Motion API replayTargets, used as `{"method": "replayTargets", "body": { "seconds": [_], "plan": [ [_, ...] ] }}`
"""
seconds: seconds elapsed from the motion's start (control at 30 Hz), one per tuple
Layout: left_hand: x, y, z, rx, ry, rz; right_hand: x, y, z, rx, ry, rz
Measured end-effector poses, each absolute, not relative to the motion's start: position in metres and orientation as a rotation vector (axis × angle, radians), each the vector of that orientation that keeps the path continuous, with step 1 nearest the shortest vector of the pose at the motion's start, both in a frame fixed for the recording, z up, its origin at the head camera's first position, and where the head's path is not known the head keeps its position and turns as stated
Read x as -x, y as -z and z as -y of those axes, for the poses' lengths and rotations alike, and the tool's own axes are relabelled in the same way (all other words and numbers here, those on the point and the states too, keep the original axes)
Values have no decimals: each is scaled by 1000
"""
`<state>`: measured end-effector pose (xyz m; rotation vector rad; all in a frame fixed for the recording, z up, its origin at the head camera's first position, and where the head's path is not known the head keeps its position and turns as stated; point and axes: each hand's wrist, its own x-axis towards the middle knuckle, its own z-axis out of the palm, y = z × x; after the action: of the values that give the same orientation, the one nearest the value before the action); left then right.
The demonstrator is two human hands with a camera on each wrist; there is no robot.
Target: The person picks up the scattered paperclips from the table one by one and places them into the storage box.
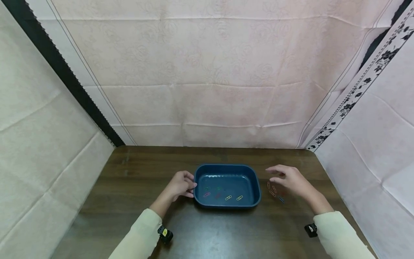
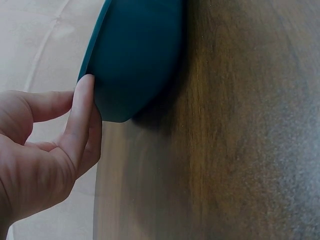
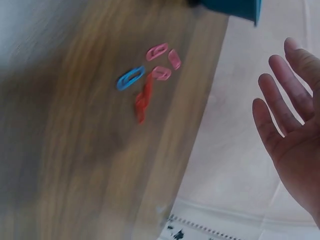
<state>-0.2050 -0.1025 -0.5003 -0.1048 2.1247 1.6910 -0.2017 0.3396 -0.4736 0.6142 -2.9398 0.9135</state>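
Observation:
A dark blue rectangular tray (image 1: 226,207) rests on the table, with several paper clips inside, among them a yellow clip (image 1: 239,198) and a pink clip (image 1: 206,194). My left hand (image 1: 180,185) pinches the tray's left rim between thumb and finger; the left wrist view shows the tray's outer wall (image 2: 135,55) beside the fingertips. Right of the tray, my right hand (image 1: 291,178) hovers with parted fingers and holds nothing. Below it on the wood lie a blue paper clip (image 3: 131,78), several pink clips (image 3: 157,51) and red clips (image 3: 142,105), the red ones overlapping.
The brown wooden table (image 1: 145,162) ends at a pale cloth backdrop (image 1: 210,108). Cloth side panels stand to the left (image 1: 48,162) and right (image 1: 372,151). Each wrist wears a small black camera, one at the left cuff (image 1: 165,234).

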Motion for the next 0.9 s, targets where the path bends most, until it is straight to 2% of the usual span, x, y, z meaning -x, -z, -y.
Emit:
{"method": "replayTargets", "body": {
  "seconds": [0.37, 0.9],
  "plan": [
    [208, 502, 103, 78, -1712, -2118, 194, 496, -373, -561, -826, 2959],
    [205, 501, 103, 93, -1691, -2132, 183, 526, -395, -567, -703, 3017]
  ]
}}
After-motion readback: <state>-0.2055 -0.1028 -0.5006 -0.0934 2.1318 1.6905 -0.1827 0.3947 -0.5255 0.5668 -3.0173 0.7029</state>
